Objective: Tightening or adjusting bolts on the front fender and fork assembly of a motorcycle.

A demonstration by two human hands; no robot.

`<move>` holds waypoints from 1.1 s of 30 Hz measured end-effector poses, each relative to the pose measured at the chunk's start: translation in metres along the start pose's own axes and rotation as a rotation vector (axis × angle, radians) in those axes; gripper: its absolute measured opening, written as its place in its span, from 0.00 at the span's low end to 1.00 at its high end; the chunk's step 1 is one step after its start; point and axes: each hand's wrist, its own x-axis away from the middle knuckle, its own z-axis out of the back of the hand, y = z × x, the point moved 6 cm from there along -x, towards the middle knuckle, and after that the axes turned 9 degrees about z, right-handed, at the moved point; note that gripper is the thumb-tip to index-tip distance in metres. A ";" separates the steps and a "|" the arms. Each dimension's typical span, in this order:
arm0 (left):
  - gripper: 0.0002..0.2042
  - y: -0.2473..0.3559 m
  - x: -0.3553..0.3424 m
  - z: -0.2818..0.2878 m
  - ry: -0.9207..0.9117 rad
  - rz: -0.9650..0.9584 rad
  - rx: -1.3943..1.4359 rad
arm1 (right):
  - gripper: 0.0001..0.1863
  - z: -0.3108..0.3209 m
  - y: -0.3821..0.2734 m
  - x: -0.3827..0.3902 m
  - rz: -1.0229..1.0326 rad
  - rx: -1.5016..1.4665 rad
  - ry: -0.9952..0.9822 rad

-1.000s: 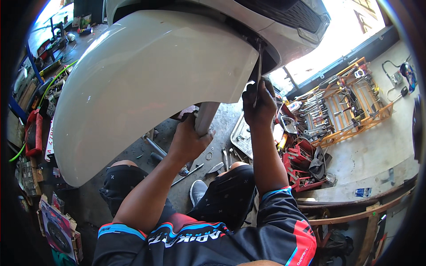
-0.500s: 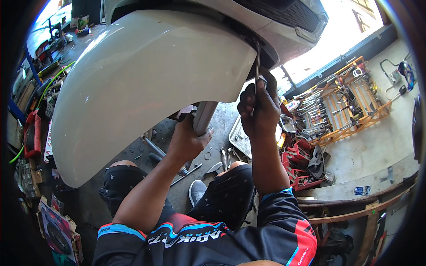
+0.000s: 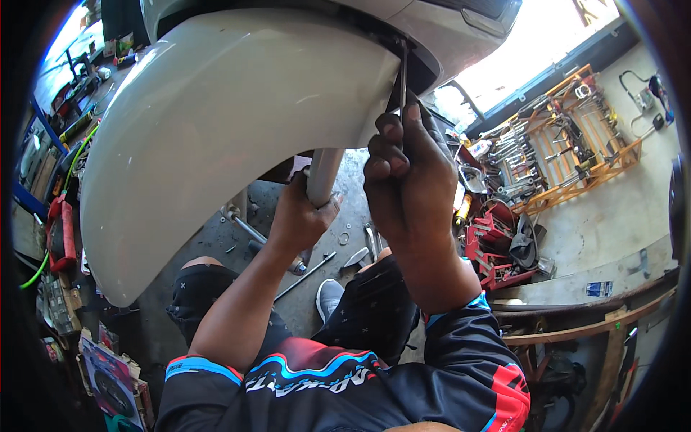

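Here's your right hand (image 3: 414,173) pinching a slim metal tool (image 3: 404,79), its shaft rising above that hand beside the pale curved panel (image 3: 230,108); your left hand (image 3: 302,216) grips a grey tube (image 3: 325,176), the panel spreading above and leftward.

Bold white lettering (image 3: 309,383) is carried across the chest of the black shirt (image 3: 317,412), partly distorted by folds; smaller lettering is borne on the red panel (image 3: 509,385) of its right sleeve (image 3: 464,353).
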 end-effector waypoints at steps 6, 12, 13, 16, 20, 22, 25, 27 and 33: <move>0.17 0.000 0.001 0.001 0.026 0.005 -0.047 | 0.19 0.070 0.013 -0.010 0.032 0.179 -0.194; 0.19 0.001 0.001 0.003 0.044 -0.002 -0.076 | 0.13 0.101 -0.002 -0.056 0.555 0.658 -0.194; 0.19 -0.001 0.001 0.003 0.047 0.005 -0.087 | 0.13 0.105 -0.004 -0.065 0.588 0.719 -0.165; 0.20 0.002 0.002 0.004 0.044 0.011 -0.098 | 0.13 0.104 -0.010 -0.084 0.705 0.837 -0.184; 0.21 0.002 0.002 0.003 0.026 0.009 -0.094 | 0.11 0.111 -0.013 -0.103 0.783 0.834 -0.214; 0.21 0.004 0.002 0.002 0.024 0.015 -0.083 | 0.09 0.115 -0.017 -0.106 0.835 0.836 -0.218; 0.22 0.003 0.002 0.003 0.014 0.026 -0.086 | 0.07 0.116 -0.017 -0.109 0.845 0.887 -0.220; 0.22 0.004 0.002 0.005 0.009 0.031 -0.099 | 0.07 0.112 -0.016 -0.108 0.857 0.912 -0.236; 0.24 0.006 0.002 0.004 0.009 0.027 -0.081 | 0.08 0.109 -0.019 -0.112 0.932 0.881 -0.288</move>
